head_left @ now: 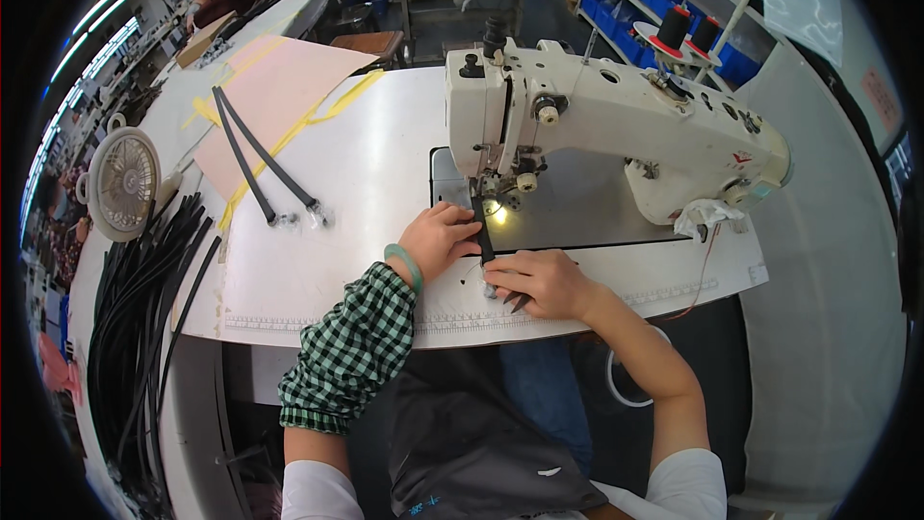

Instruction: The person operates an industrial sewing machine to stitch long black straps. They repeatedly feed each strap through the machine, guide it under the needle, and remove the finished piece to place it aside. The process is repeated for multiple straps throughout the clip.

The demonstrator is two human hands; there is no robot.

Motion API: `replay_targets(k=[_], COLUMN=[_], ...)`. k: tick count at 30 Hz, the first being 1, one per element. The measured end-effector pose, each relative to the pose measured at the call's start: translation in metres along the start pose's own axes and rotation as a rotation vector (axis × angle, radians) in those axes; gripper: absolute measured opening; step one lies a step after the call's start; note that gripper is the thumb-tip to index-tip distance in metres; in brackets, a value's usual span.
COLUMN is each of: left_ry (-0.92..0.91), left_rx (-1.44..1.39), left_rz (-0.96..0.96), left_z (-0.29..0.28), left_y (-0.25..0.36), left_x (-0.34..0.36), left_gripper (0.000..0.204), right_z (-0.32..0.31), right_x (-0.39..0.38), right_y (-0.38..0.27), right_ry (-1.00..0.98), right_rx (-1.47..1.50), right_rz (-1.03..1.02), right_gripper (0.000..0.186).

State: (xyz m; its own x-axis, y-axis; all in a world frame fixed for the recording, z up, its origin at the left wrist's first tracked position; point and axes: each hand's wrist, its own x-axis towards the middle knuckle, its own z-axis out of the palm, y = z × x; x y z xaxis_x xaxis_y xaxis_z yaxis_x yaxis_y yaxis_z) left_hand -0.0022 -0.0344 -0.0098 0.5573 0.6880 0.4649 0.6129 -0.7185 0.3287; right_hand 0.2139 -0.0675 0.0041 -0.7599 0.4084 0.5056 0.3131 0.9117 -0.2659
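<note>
A narrow black strap (484, 239) runs from under the needle area of the white sewing machine (616, 87) toward me. My left hand (443, 239), with a green bangle and checked sleeve cover on that arm, rests on the bed with its bent fingers against the strap's left side. My right hand (547, 284) pinches the strap's near end, where something clear and shiny (490, 290) shows. Below its fingers pokes a dark pointed tool (521, 302), mostly hidden by the palm. Two more black straps (252, 154) with clear-wrapped ends lie on the white table at left.
A bundle of long black strips (144, 299) hangs over the table's left edge, beside a pale plastic basket (125, 181). Pink sheet material (284, 87) with yellow tape lies further back. Black thread spools (674, 29) stand behind the machine. A printed ruler strip (462, 324) follows the front edge.
</note>
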Motion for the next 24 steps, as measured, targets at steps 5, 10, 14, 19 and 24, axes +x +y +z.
replay_targets(k=[5, 10, 14, 19, 24], left_ry=[0.058, 0.030, 0.053, 0.047, -0.113], left_rx=[-0.020, 0.001, 0.024, 0.152, 0.169], left_rz=[0.015, 0.025, -0.021, -0.047, -0.328], left_z=[-0.003, -0.002, 0.001, -0.002, -0.004], left_y=[0.001, 0.000, 0.006, 0.007, 0.030], left_x=[0.006, 0.008, 0.005, 0.012, 0.023], left_gripper=[0.024, 0.023, 0.025, 0.025, 0.020], right_z=[-0.004, 0.002, 0.003, -0.002, -0.039], right_x=[0.007, 0.007, 0.011, 0.013, -0.017], right_y=[0.014, 0.033, 0.037, 0.035, 0.028], right_ry=[-0.005, 0.007, 0.036, 0.046, 0.255], right_rx=[0.035, 0.017, -0.010, -0.094, -0.224], right_rz=[0.020, 0.020, 0.042, 0.081, 0.106], right_gripper=[0.031, 0.031, 0.032, 0.033, 0.033])
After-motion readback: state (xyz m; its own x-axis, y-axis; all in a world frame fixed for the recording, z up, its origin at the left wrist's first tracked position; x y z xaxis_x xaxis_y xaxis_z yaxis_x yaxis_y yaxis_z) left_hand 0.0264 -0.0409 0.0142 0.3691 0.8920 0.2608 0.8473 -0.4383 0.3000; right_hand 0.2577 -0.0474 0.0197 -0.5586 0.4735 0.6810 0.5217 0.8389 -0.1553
